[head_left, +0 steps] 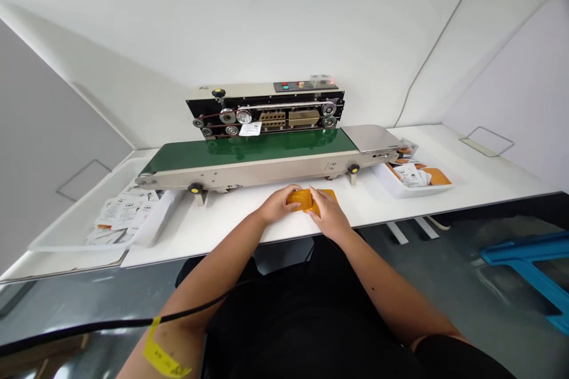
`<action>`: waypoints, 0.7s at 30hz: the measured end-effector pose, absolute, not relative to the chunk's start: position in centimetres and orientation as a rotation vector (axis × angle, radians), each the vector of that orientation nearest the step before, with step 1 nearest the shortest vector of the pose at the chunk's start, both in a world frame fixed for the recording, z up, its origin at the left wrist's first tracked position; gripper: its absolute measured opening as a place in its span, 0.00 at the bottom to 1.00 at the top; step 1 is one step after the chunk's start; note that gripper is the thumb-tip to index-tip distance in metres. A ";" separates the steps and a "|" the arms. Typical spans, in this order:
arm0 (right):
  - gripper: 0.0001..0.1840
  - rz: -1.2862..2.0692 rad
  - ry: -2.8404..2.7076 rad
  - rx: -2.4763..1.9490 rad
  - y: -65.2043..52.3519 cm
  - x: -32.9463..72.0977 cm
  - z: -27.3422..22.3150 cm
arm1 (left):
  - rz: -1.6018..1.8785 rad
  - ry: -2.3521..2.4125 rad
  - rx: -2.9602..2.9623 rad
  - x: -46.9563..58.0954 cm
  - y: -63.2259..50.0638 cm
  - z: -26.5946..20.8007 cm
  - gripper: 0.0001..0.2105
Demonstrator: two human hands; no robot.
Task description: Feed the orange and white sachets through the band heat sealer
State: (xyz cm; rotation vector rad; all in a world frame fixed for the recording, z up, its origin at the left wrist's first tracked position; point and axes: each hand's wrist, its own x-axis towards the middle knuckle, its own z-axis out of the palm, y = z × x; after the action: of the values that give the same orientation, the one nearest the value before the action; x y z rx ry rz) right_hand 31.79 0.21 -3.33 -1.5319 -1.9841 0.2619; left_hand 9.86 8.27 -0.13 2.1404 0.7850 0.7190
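Observation:
Near the front of the white table, my left hand [276,206] has its fingers closed on an orange packet [301,199], flat and roughly rectangular. Close against it, my right hand [329,213] grips a second orange packet [329,194], part of which is covered by the fingers. The two packets touch or overlap; I cannot tell which. Just beyond my hands stands a band sealing machine with a green conveyor belt [258,151]. A small white printed sachet [250,128] sits at its rollers on the far side of the belt.
A white bin [153,219] with many printed sachets stands at the left end of the conveyor. At the right end, a smaller white tray [415,191] holds white and orange packets. A black cable [111,324] crosses my left arm. A blue stool [528,257] stands at the right.

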 end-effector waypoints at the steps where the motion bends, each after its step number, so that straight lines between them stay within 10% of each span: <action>1: 0.40 0.256 -1.980 -1.521 0.2 31.8 -3.4 | 0.736 0.774 2.114 9.8 8.4 -0.3 0.18; 21: 0.37 0.106 -1.988 -1.452 -0.5 31.5 -3.1 | 0.803 0.714 1.509 9.9 8.8 -0.7 0.26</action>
State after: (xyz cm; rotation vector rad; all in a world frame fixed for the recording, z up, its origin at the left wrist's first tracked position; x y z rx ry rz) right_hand 31.47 -0.47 -3.07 -1.4518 -1.9879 0.1062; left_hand 9.90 8.78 -0.72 1.5093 0.7144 0.8032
